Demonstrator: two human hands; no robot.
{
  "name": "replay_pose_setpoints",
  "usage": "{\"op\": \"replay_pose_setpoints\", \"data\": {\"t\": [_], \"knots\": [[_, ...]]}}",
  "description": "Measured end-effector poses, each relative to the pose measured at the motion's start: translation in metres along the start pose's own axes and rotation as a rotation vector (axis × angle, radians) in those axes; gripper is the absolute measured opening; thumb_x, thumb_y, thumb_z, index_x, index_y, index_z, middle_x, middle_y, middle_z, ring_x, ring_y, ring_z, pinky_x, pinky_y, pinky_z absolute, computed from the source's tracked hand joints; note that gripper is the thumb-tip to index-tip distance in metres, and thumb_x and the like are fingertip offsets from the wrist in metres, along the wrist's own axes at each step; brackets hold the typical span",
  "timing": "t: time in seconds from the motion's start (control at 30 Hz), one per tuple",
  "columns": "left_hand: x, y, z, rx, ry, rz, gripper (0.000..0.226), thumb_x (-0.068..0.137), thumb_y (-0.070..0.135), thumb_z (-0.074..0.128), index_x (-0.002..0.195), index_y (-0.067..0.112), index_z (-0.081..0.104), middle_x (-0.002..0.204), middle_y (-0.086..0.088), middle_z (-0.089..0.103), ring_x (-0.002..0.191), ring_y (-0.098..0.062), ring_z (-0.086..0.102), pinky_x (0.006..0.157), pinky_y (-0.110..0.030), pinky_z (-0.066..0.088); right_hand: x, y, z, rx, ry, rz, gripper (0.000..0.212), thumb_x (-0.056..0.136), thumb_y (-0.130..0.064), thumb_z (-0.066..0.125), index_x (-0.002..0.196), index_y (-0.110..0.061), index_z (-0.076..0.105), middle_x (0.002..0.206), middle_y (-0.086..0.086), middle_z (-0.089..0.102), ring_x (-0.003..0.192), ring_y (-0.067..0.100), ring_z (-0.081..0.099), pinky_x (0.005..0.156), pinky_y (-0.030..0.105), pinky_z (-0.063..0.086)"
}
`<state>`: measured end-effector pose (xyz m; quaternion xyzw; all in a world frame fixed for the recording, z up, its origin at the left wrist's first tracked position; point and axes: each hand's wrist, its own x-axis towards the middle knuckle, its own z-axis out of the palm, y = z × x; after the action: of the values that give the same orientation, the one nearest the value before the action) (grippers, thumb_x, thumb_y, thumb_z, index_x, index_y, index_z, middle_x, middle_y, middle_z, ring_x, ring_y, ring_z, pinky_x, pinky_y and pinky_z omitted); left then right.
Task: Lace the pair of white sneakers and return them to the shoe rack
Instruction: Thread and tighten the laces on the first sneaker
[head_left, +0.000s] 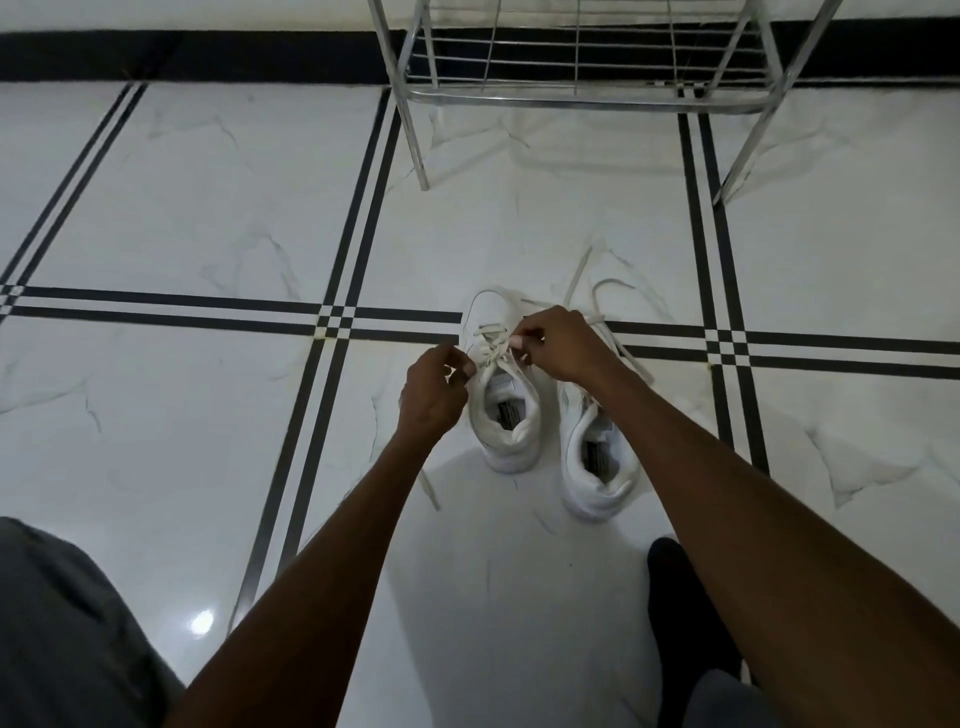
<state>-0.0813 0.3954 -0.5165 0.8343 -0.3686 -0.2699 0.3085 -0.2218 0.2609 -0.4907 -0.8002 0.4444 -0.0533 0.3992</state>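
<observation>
Two white sneakers stand side by side on the floor, toes pointing away from me. The left sneaker (503, 410) carries a cream lace (491, 347) crossed through its upper eyelets. My left hand (434, 392) pinches one lace end at the shoe's left side. My right hand (558, 343) pinches the other end at the right side, above the tongue. The right sneaker (597, 462) lies partly under my right forearm. A loose lace (608, 288) trails on the floor beyond it.
A chrome wire shoe rack (587, 67) stands a short way beyond the sneakers, its lowest shelf bare. The floor is glossy white marble tile with black stripes (332, 322). My grey-clad knee (67, 623) and a dark sock (680, 613) sit near the bottom edge.
</observation>
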Motion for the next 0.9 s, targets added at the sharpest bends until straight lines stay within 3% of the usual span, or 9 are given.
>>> {"op": "replay_pose_setpoints", "data": {"t": [0.17, 0.23, 0.43, 0.53, 0.6, 0.67, 0.77, 0.83, 0.9], "knots": [[-0.001, 0.009, 0.0, 0.209, 0.056, 0.012, 0.025, 0.085, -0.002, 0.055, 0.092, 0.022, 0.061, 0.094, 0.006, 0.073, 0.093, -0.019, 0.064, 0.109, -0.052, 0.039, 0.003, 0.004, 0.003, -0.08, 0.036, 0.076, 0.011, 0.086, -0.024, 0.074, 0.09, -0.019, 0.083, 0.093, 0.006, 0.08, 0.088, 0.021, 0.074, 0.084, 0.038, 0.061], [-0.002, 0.007, -0.002, 0.351, 0.115, 0.065, 0.026, 0.083, 0.0, 0.06, 0.094, 0.023, 0.063, 0.095, 0.005, 0.072, 0.103, -0.022, 0.063, 0.116, -0.054, 0.03, 0.0, 0.009, 0.005, -0.192, 0.049, 0.104, 0.013, 0.086, -0.027, 0.076, 0.095, -0.02, 0.083, 0.098, 0.008, 0.079, 0.092, 0.026, 0.073, 0.081, 0.038, 0.061], [-0.008, -0.008, -0.003, 0.578, 0.177, 0.121, 0.026, 0.081, 0.004, 0.064, 0.101, 0.02, 0.064, 0.101, 0.002, 0.068, 0.109, -0.025, 0.061, 0.118, -0.053, 0.022, -0.009, 0.013, 0.018, -0.394, 0.127, 0.115, 0.021, 0.088, -0.028, 0.07, 0.105, -0.017, 0.077, 0.109, 0.012, 0.072, 0.097, 0.032, 0.071, 0.077, 0.036, 0.057], [-0.008, -0.003, -0.001, 0.412, 0.137, 0.025, 0.025, 0.084, 0.003, 0.063, 0.103, 0.018, 0.066, 0.104, -0.001, 0.07, 0.104, -0.025, 0.064, 0.114, -0.05, 0.033, -0.008, 0.007, 0.017, -0.368, 0.104, 0.124, 0.022, 0.089, -0.025, 0.07, 0.106, -0.013, 0.076, 0.109, 0.015, 0.072, 0.1, 0.034, 0.071, 0.081, 0.038, 0.058], [-0.007, 0.0, 0.0, 0.221, 0.095, -0.06, 0.022, 0.089, 0.002, 0.061, 0.106, 0.013, 0.069, 0.11, -0.006, 0.072, 0.101, -0.026, 0.066, 0.093, -0.04, 0.048, -0.006, 0.004, 0.017, -0.282, 0.074, 0.157, 0.02, 0.088, -0.018, 0.067, 0.103, -0.009, 0.076, 0.108, 0.017, 0.073, 0.1, 0.036, 0.071, 0.084, 0.04, 0.059], [-0.005, -0.002, 0.002, 0.088, 0.075, -0.093, 0.02, 0.093, 0.001, 0.057, 0.105, 0.007, 0.071, 0.11, -0.009, 0.073, 0.096, -0.025, 0.067, 0.076, -0.032, 0.046, -0.003, 0.005, 0.019, -0.141, 0.017, 0.219, 0.018, 0.086, -0.014, 0.064, 0.097, -0.006, 0.075, 0.105, 0.02, 0.073, 0.098, 0.039, 0.071, 0.086, 0.048, 0.06], [-0.004, -0.003, 0.004, -0.07, 0.048, -0.163, 0.019, 0.099, 0.012, 0.054, 0.108, 0.003, 0.067, 0.109, -0.009, 0.073, 0.097, -0.022, 0.065, 0.079, -0.032, 0.047, -0.009, -0.002, 0.015, -0.001, -0.014, 0.245, 0.01, 0.079, -0.02, 0.067, 0.084, -0.012, 0.072, 0.1, 0.016, 0.074, 0.092, 0.035, 0.072, 0.081, 0.047, 0.061], [-0.001, -0.003, 0.003, -0.182, 0.07, -0.252, 0.02, 0.1, 0.018, 0.052, 0.11, 0.003, 0.064, 0.108, -0.009, 0.069, 0.1, -0.025, 0.064, 0.082, -0.035, 0.05, -0.011, -0.004, 0.015, 0.066, -0.045, 0.259, 0.006, 0.081, -0.008, 0.071, 0.08, -0.013, 0.067, 0.099, 0.013, 0.075, 0.085, 0.029, 0.073, 0.076, 0.039, 0.062], [0.003, -0.004, -0.001, -0.226, 0.1, -0.297, 0.019, 0.1, 0.018, 0.054, 0.111, 0.004, 0.062, 0.108, -0.01, 0.068, 0.099, -0.023, 0.062, 0.077, -0.031, 0.048, -0.014, -0.003, 0.018, 0.154, -0.057, 0.268, 0.015, 0.081, 0.004, 0.067, 0.08, -0.01, 0.066, 0.098, 0.015, 0.076, 0.081, 0.031, 0.075, 0.074, 0.045, 0.064]]}}
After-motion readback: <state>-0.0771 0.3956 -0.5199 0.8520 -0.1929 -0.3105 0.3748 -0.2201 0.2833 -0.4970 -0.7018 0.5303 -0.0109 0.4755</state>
